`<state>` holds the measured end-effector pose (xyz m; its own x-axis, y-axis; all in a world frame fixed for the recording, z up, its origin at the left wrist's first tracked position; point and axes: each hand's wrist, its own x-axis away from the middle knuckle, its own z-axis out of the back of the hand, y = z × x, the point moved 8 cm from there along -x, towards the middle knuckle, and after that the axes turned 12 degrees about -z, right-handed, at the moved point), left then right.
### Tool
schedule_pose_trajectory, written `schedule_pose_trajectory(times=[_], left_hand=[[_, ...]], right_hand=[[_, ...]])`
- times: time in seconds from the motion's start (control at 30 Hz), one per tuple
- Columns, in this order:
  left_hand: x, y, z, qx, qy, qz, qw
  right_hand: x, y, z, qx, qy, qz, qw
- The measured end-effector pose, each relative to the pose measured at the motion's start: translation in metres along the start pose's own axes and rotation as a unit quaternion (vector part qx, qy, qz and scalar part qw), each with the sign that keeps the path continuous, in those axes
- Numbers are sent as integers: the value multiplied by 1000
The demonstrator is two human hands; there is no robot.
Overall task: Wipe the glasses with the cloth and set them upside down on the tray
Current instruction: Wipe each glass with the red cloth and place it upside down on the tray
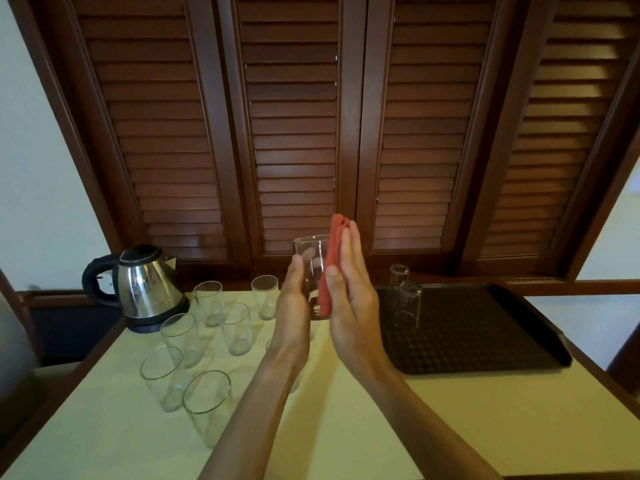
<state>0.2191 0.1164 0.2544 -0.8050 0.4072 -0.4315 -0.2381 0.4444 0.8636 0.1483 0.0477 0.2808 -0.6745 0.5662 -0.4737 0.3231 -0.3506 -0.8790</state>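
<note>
Closest to the camera there's a bunch of upright glasses waiting on the pale tabletop, left of the arms, so that looks like the still-to-wipe pile. A bit further out, both hands are raised with one glass sandwiched between them. The left hand has its fingers pretty much straight along the glass's left side, more steadying it than gripping. The right hand is flat too, fingers straight, pressing the folded red cloth against the right side of the glass. So neither hand is really curled round anything; it's a palm-to-palm squeeze, which makes sense if you want to rub the outside wall while the other hand braces it.

To the right sits the dark tray, with two glasses already standing upside down at its far left corner, near the hands. My guess is the task's early on, most glasses not done.

Further back on the left is a steel kettle, then brown louvred shutters behind everything.
</note>
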Motion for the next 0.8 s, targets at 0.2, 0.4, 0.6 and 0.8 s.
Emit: schedule_pose_trajectory(times=[0.2, 0.4, 0.6, 0.8], left_hand=[[-3, 11, -3, -22, -39, -41, 998], [-14, 24, 0, -1, -12, -76, 997], [-2, 2, -2, -30, -14, -46, 998], [-12, 14, -5, -92, -49, -70, 992]], right_hand=[[5, 18, 1, -79, -22, -65, 995], [18, 8, -7, -31, -42, -4, 999], [-11, 9, 5, -112, -56, -78, 989], [8, 24, -5, -150, -89, -103, 979]])
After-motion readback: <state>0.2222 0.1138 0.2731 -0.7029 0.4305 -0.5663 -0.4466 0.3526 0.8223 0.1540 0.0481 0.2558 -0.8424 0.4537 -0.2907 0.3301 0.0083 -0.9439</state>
